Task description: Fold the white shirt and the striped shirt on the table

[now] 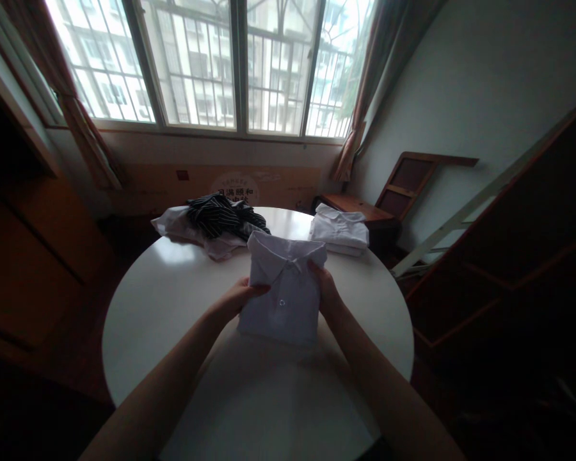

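Shirt [288, 323], white, folded into a compact block with its collar [274, 255] uppermost and one button [282, 303] visible on the front, is held over the middle of the round white desk [173, 326]. Left grip [240, 297] is clamped on the shirt's left edge, thumb laid across the front; the fingers behind the cloth are hidden. Right grip [327, 289] is clamped on the opposite edge, somewhat higher, close to the collar. Whether the lower fold touches the desk cannot be determined.

At the desk's far left edge lies a loose heap: a dark striped garment [216, 214] rumpled over pale clothing [180, 232]. At the desk's far right edge sits a stack of folded white garments [340, 234], a collar showing on the uppermost.

Beyond the desk, a brown panel [168, 179] bearing printed characters stands beneath a window [196, 70] with outside bars. Past the desk's far right corner is a low wooden surface [352, 205]; a pale ladder [454, 234] leans to the desk's right.
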`<action>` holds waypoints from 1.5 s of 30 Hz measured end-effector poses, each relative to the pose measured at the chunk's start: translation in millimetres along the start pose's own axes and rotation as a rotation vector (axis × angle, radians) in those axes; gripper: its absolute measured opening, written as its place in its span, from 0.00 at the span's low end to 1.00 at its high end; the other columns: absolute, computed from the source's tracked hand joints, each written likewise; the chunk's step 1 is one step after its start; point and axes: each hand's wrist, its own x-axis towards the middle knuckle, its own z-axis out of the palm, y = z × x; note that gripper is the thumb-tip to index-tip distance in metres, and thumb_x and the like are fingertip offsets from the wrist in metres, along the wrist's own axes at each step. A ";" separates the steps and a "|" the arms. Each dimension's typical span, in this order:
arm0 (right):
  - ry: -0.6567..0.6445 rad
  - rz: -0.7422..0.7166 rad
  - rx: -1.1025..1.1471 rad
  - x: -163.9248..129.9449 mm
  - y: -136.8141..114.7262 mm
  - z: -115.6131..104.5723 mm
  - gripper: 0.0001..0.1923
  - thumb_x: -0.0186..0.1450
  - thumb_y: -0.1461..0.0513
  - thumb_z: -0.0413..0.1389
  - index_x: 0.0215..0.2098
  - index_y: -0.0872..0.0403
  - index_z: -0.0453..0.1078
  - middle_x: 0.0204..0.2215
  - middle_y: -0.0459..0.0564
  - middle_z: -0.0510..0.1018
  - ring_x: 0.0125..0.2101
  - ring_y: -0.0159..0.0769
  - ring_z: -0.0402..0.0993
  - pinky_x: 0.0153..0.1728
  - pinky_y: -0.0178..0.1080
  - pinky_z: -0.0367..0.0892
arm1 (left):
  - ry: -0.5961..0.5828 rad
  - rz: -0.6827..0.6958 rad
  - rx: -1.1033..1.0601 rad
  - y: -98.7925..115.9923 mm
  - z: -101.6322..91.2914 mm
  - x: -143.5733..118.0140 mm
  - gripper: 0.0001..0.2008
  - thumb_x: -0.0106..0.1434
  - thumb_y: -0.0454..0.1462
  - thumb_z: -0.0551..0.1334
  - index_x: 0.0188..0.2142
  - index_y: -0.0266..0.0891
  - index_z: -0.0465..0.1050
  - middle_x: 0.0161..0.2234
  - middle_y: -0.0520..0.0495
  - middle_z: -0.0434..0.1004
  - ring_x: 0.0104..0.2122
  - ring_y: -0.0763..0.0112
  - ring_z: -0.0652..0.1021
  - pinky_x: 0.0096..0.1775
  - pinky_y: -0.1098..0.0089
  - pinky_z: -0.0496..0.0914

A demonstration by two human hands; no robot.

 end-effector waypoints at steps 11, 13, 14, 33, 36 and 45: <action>0.206 -0.179 0.047 6.2 0.2 -7.7 0.19 0.52 0.54 0.55 0.39 0.54 0.68 0.36 0.49 0.77 0.36 0.40 0.72 0.37 0.42 0.68 | -0.102 -0.096 0.088 -1.6 -11.8 1.3 0.16 0.47 0.40 0.66 0.34 0.31 0.74 0.31 0.39 0.77 0.26 0.67 0.76 0.28 0.71 0.69; 0.282 -0.209 0.098 8.3 -1.7 -10.3 0.16 0.51 0.57 0.54 0.37 0.54 0.68 0.35 0.48 0.77 0.36 0.39 0.72 0.37 0.41 0.67 | 0.069 -0.018 0.125 -0.9 -17.5 6.8 0.15 0.45 0.40 0.67 0.31 0.31 0.74 0.26 0.43 0.76 0.23 0.71 0.74 0.26 0.73 0.67; 0.291 -0.209 0.110 9.0 -2.8 -11.4 0.14 0.51 0.59 0.54 0.36 0.55 0.69 0.34 0.47 0.77 0.36 0.39 0.72 0.38 0.41 0.67 | 0.189 0.049 0.127 0.2 -20.9 9.7 0.16 0.43 0.40 0.68 0.31 0.32 0.74 0.25 0.45 0.76 0.23 0.72 0.73 0.26 0.74 0.66; -0.057 0.137 -0.497 15.1 10.2 -34.9 0.10 0.47 0.58 0.60 0.24 0.57 0.70 0.18 0.46 0.75 0.18 0.30 0.66 0.19 0.32 0.60 | 0.653 0.153 0.249 -1.2 -49.9 24.3 0.23 0.45 0.42 0.65 0.39 0.32 0.68 0.34 0.42 0.74 0.33 0.66 0.74 0.35 0.71 0.66; 0.085 0.014 -0.768 20.8 16.2 -35.4 0.09 0.49 0.57 0.58 0.18 0.55 0.68 0.16 0.45 0.73 0.20 0.32 0.67 0.22 0.32 0.58 | 0.673 0.182 0.306 -0.7 -45.8 23.3 0.25 0.45 0.38 0.66 0.43 0.34 0.65 0.42 0.39 0.72 0.41 0.62 0.73 0.41 0.69 0.65; 0.163 -0.128 -1.013 16.8 17.6 -24.8 0.10 0.50 0.56 0.57 0.21 0.54 0.69 0.20 0.48 0.74 0.26 0.36 0.69 0.26 0.34 0.57 | 0.674 0.253 0.394 0.8 -41.4 19.6 0.18 0.44 0.35 0.66 0.36 0.36 0.68 0.36 0.43 0.73 0.41 0.60 0.72 0.44 0.66 0.63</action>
